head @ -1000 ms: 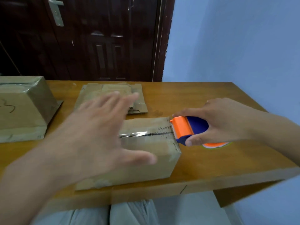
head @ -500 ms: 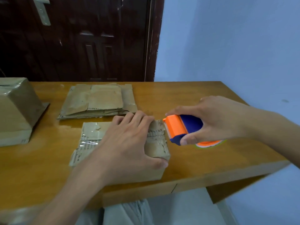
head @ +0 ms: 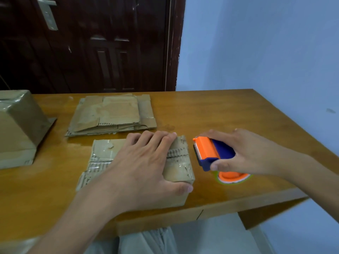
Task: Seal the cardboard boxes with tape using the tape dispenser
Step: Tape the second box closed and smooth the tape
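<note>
A small worn cardboard box (head: pixel 180 168) with clear tape on its top lies near the table's front edge. My left hand (head: pixel 145 165) rests flat on it, fingers over the far edge and thumb on the near right corner. My right hand (head: pixel 245 154) grips an orange and blue tape dispenser (head: pixel 211 153) just to the right of the box. Its toothed blade faces the box's right end, a small gap apart. The tape roll under my hand is mostly hidden.
A stack of flattened cardboard boxes (head: pixel 111 114) lies behind the small box. A larger taped box (head: pixel 16 129) stands at the left edge. The wooden table (head: pixel 238 110) ends at a blue wall on the right. A dark door is behind.
My left hand came down from above and now presses on the box. The dispenser has drawn slightly away from the box's right end.
</note>
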